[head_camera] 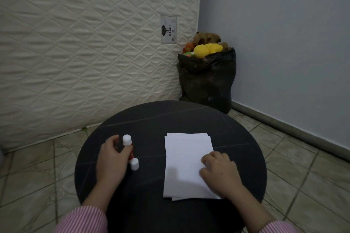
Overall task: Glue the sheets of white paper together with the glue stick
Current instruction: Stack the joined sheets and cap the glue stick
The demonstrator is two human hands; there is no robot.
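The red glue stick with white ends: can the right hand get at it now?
Probably not directly: the left hand already grips the red glue stick with white ends, and the right hand rests on the white paper sheets.

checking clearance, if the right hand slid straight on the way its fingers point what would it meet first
The right hand points up-left across the white paper; beyond the sheet's edge probably only bare table, though depth is unclear.

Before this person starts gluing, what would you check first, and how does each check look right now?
1. Red glue stick with white ends in the left hand: ok, a grip around its middle.
2. Cap off: not ok, both white ends look closed.
3. Stack of white paper sheets flat on the round black table: ok.
4. Right hand steadying the sheets: ok, it rests on them.
5. Sheets aligned: not ok, edges slightly offset.
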